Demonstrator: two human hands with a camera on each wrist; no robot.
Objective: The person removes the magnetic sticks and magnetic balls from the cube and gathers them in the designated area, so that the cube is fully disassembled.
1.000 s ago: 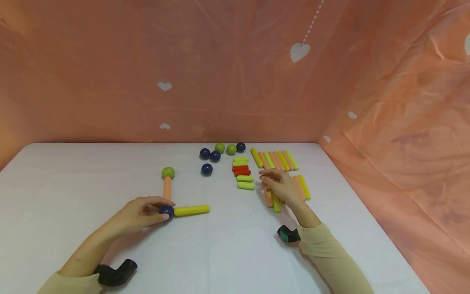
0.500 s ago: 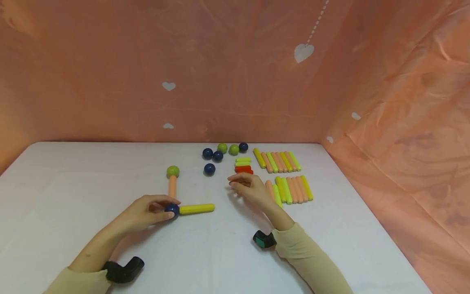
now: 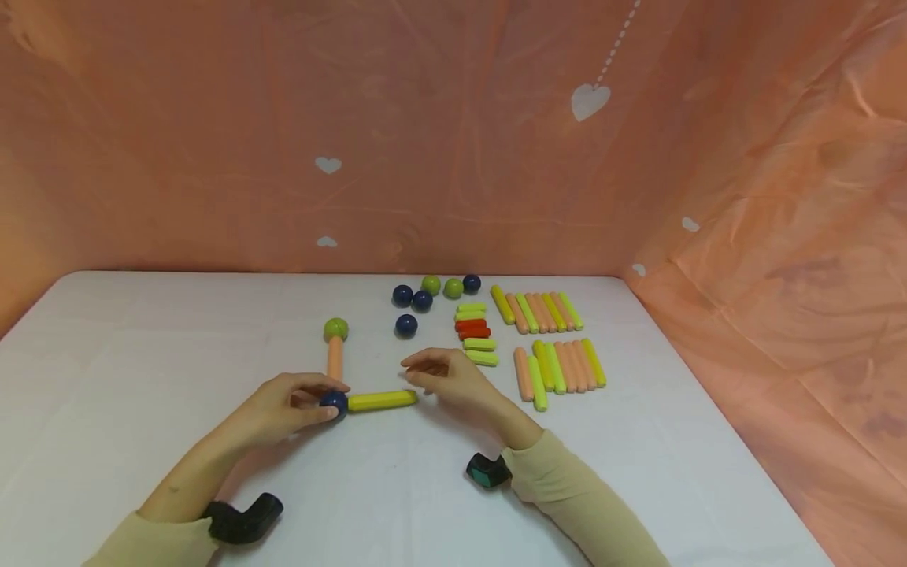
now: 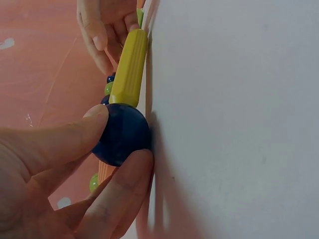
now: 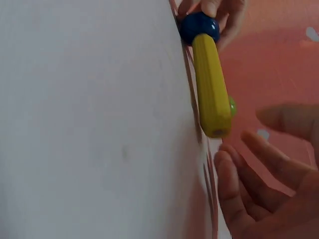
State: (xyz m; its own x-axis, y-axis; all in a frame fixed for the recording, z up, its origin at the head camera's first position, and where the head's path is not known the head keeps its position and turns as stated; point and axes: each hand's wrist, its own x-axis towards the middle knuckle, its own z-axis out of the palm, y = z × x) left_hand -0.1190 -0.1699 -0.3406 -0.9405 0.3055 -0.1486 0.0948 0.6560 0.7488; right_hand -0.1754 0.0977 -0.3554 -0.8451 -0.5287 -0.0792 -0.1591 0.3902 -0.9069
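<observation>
Between thumb and fingers, my left hand (image 3: 283, 411) pinches a dark blue ball (image 4: 122, 134) low over the white table. From the ball a yellow ridged rod (image 3: 383, 401) points right, its far end showing a small hole in the right wrist view. A peach rod (image 3: 335, 358) runs back from the ball to a green ball (image 3: 336, 329); its near end is partly hidden by my left fingers. My right hand (image 3: 457, 386) hovers just off the yellow rod's free end, fingers loosely bent and holding nothing.
Several blue balls (image 3: 406, 325) and green balls (image 3: 453, 288) sit at the back middle. Beside them lie short red rods (image 3: 473, 333) and short lime rods (image 3: 479, 344). Two rows of longer rods (image 3: 538, 313) lie at the right. A peach curtain (image 3: 425, 157) hangs behind.
My right hand has moved left from the longer rods, past the short rods, to the yellow rod's free end. My left hand keeps its pinch on the blue ball.
</observation>
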